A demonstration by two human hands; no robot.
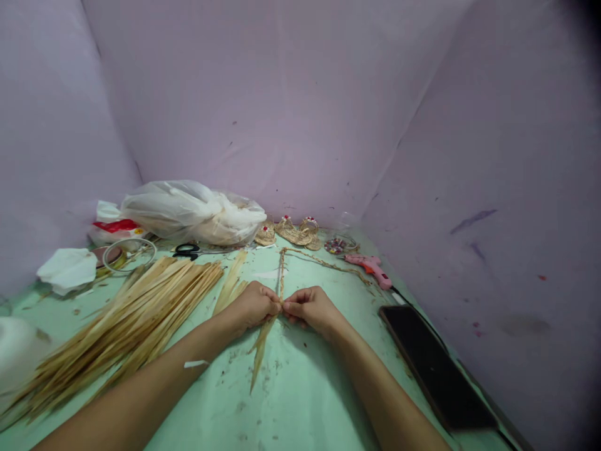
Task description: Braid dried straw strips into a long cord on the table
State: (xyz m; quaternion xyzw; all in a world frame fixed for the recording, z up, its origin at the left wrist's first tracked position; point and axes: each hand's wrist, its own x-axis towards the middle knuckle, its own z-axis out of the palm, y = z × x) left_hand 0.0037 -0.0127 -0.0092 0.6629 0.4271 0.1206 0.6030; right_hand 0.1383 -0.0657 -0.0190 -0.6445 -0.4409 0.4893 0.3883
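Both hands meet at the middle of the green table, pinching one braided cord of dried leaf strips [282,275]. My left hand [258,304] is closed on it from the left, and my right hand [312,308] is closed on it from the right, fingertips almost touching. Beyond the hands the cord runs away from me, bends sharply, then trails to the right. Loose strip ends [259,357] hang below the left fingers toward me. Near my left forearm lies a big bundle of dried leaf strips [136,313], with a few separate strips [230,282] beside it.
A pink glue gun [370,266] and a black phone [436,366] lie on the right. At the back sit woven ornaments [298,233], beads [337,245] and a stuffed plastic bag [188,210]. Black-handled scissors [186,251] and a pale ring [129,255] are at left. Walls enclose the table [300,407].
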